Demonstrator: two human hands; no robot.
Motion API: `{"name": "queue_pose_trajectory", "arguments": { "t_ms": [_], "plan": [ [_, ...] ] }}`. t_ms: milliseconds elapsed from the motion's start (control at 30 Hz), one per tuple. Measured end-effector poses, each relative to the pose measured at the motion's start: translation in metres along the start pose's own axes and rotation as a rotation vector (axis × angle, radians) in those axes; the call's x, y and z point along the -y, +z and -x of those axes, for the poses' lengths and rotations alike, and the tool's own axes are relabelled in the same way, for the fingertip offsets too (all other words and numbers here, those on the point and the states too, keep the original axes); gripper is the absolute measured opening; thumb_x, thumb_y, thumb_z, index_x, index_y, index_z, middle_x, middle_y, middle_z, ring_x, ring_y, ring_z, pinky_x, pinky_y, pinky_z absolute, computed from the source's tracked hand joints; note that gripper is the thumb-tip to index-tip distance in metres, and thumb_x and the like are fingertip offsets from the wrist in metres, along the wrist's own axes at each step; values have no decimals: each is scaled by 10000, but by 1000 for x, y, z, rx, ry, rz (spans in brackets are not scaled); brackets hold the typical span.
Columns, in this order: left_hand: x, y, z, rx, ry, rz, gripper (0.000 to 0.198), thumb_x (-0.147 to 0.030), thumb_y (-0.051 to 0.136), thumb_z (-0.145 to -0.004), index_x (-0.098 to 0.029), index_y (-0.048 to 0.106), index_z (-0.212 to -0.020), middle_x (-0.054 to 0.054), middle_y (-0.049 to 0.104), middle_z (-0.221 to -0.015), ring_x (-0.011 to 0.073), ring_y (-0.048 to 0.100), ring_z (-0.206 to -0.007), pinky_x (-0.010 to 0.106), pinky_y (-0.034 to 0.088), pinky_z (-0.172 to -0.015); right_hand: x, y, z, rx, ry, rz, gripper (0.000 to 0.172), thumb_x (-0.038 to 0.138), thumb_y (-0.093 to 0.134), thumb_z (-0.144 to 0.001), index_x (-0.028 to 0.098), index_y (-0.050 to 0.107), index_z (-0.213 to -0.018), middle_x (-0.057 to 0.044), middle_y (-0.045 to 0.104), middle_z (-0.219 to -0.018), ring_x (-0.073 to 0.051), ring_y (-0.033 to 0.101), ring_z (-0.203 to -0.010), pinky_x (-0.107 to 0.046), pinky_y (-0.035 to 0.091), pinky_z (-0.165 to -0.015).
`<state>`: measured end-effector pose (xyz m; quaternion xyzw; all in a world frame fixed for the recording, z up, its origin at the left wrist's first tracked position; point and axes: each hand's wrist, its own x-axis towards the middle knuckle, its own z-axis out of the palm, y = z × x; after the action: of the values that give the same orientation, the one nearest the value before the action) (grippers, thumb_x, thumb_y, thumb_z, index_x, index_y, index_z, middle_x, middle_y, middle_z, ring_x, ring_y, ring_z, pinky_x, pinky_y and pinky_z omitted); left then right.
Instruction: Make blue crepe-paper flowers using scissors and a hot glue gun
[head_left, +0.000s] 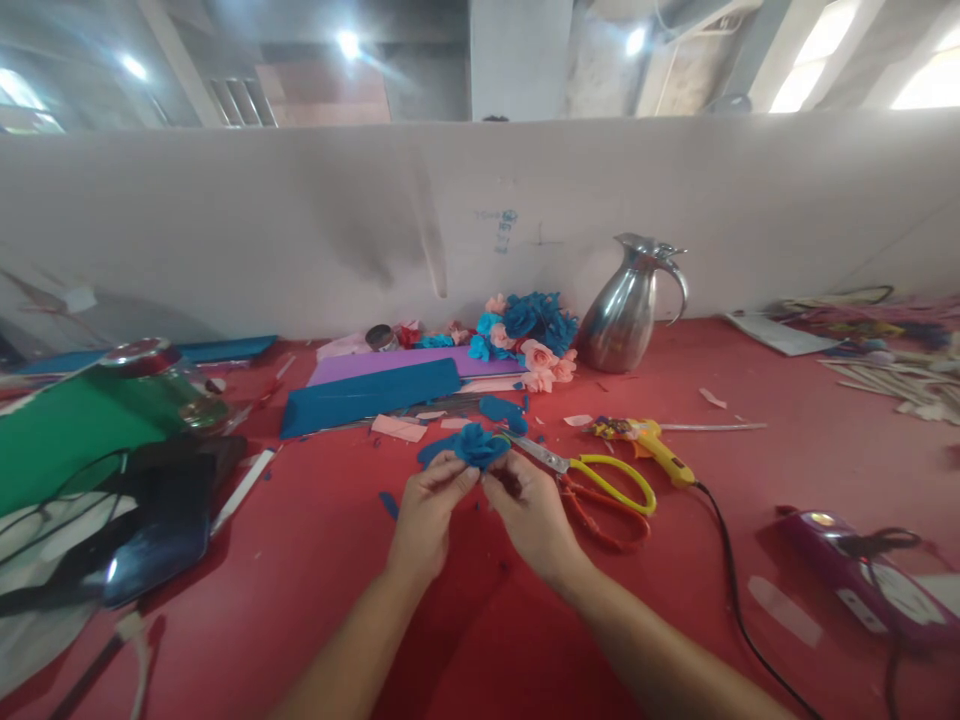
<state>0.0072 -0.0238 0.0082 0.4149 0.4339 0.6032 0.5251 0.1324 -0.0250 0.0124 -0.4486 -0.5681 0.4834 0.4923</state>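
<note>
Left-hand grip: I read the left hand (426, 515) as a narrow pinch, thumb and fingers closed on the base of the deep-blue, layered paper flower (478, 445).
Right-hand grip: The right hand (536, 515) pinches the same base from the other side; its thumb and curled fingers are close together.
Blue flower: Located between both sets of fingertips, petals upward, above the red, smooth-topped table (262, 630).
Step in hand: I judge this to be gathering or shaping the petals at the base.
Next move: In my judgement it calls for light, even pressure at the base, leaving the petals uncrushed.
Scissors: The steel-bladed scissors with one yellow and one red handle (564, 465) lie beside the right hand, blades toward the flower; I cannot tell whether they touch it.
Glue gun: The yellow glue gun with a black cord (664, 455) lies right of the scissors.
Flower pile: Blue and pink paper flowers (529, 335) sit beyond the hands.
Jug: The polished steel jug with a curved handle (622, 310) stands upright beside the pile; its contents are hidden.
Jar: The clear glass jar with a red lid (171, 388) stands at left; I cannot identify what is inside.
</note>
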Motion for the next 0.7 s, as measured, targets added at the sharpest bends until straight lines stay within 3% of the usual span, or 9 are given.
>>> {"name": "queue_pose_trajectory", "arguments": {
  "t_ms": [200,400,500,600,700],
  "plan": [
    [2,0,0,-5,-39,38,71,-254,763,-671,-195,759,-709,21,665,-810,164,583,-839,273,431,-823,-2,1,2,-24,-19,65,98,283,523,-802,211,579,-766,2,590,-683,-151,494,-598,-266,382,-588],
    [-1,0,0,16,-66,42,98,-253,774,-662,-199,771,-744,49,720,-878,207,612,-934,313,430,-872,0,1,1,-39,-23,76,114,296,519,-815,210,561,-752,8,582,-673,-145,492,-588,-261,379,-581],
    [0,-1,-1,38,-76,72,153,-267,761,-681,-203,777,-819,61,731,-876,224,617,-960,339,427,-899,0,0,1,-40,-33,69,104,286,519,-818,211,586,-789,-1,611,-700,-154,520,-605,-269,399,-595],
    [1,-3,-2,26,-70,52,141,-266,767,-670,-201,776,-795,53,734,-871,215,616,-940,326,421,-900,1,-1,2,-40,-51,90,121,255,519,-815,205,627,-835,-25,664,-774,-165,561,-645,-279,422,-626],
    [2,-3,-3,23,-63,47,122,-271,766,-671,-208,767,-776,31,732,-839,194,611,-890,313,420,-883,4,-3,2,-21,-63,136,153,229,511,-807,199,660,-827,-22,658,-724,-155,538,-586,-271,407,-575]
  ]
}}
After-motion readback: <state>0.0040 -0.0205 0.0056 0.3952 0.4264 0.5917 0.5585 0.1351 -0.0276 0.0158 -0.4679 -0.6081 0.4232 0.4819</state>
